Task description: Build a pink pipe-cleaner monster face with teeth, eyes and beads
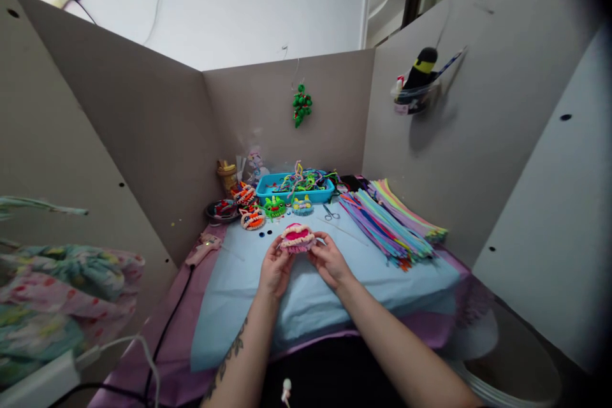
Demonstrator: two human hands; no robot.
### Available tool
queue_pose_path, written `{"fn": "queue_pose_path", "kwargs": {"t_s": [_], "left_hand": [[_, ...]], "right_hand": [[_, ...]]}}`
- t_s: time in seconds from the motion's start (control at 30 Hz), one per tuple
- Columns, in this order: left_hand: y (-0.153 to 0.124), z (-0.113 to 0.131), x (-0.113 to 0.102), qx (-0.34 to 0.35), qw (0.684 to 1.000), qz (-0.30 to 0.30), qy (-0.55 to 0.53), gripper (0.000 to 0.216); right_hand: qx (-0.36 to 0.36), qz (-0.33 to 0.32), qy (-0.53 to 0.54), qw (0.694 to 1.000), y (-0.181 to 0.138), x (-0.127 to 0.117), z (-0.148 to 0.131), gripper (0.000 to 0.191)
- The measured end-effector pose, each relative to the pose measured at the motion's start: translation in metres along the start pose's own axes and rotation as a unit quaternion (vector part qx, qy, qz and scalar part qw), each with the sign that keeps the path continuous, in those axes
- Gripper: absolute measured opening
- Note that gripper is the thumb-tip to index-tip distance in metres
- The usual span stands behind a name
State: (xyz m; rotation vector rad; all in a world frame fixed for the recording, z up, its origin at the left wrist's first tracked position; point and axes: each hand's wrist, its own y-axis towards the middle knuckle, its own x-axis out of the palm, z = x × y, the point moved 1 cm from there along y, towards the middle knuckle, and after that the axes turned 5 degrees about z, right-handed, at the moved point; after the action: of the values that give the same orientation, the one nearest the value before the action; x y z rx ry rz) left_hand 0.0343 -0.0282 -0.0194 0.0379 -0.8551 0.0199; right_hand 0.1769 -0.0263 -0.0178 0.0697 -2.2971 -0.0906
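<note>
While both your hands are busy with the pink fuzzy piece (298, 238), you have it over the middle of the bench (229, 319), between the near and far edges, its mouth-like opening facing up toward you; whether its underside touches the bench is hard to tell. Your left hand (276, 266) is partly closed, thumb and fingers pinching the piece's left end, and your right hand (329, 260) pinches the right end the same way. The step in hand looks like shaping or checking that opening, which probably calls for a light, even pinch at both ends so the soft rim isn't squashed. Should you need a hand free, the other must steady the piece alone. Two black discs (262, 234) lie just beyond your left hand, and the scissors (329, 212) lie toward the far edge, beyond your right.
</note>
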Motion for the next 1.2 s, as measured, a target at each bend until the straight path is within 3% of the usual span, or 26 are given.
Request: {"fn": "queue_pose_path", "kwargs": {"t_s": [0.4,0.57,0.63,0.73,0.8,0.9,1.03,1.2], "left_hand": [[-0.006,0.006,0.006,-0.021,0.999,0.019,0.023,0.045],[-0.004,0.005,0.006,-0.016,0.999,0.037,0.020,0.047],[-0.004,0.005,0.006,-0.014,0.999,0.041,0.017,0.052],[-0.005,0.006,0.005,-0.016,0.999,0.044,0.018,0.054],[-0.006,0.006,0.005,-0.020,0.999,0.038,0.021,0.054],[-0.007,0.006,0.005,-0.020,0.999,0.027,0.025,0.051],[-0.007,0.005,0.005,-0.019,0.999,0.027,0.026,0.047],[-0.008,0.005,0.005,-0.019,0.999,0.021,0.027,0.047]], "right_hand": [[-0.028,0.012,-0.038,0.999,0.002,-0.001,0.007,0.037],[-0.122,-0.033,-0.161,0.979,-0.002,0.001,0.011,0.049],[-0.198,-0.011,-0.274,0.941,-0.005,0.001,0.013,0.047],[-0.312,0.040,-0.445,0.839,-0.011,0.002,0.016,0.033],[-0.366,0.039,-0.521,0.770,-0.014,0.005,0.015,0.025],[-0.417,0.020,-0.585,0.696,-0.016,0.011,0.010,0.020],[-0.450,-0.014,-0.615,0.648,-0.016,0.016,0.004,0.020],[-0.449,-0.041,-0.610,0.652,-0.016,0.015,0.006,0.024]]}}
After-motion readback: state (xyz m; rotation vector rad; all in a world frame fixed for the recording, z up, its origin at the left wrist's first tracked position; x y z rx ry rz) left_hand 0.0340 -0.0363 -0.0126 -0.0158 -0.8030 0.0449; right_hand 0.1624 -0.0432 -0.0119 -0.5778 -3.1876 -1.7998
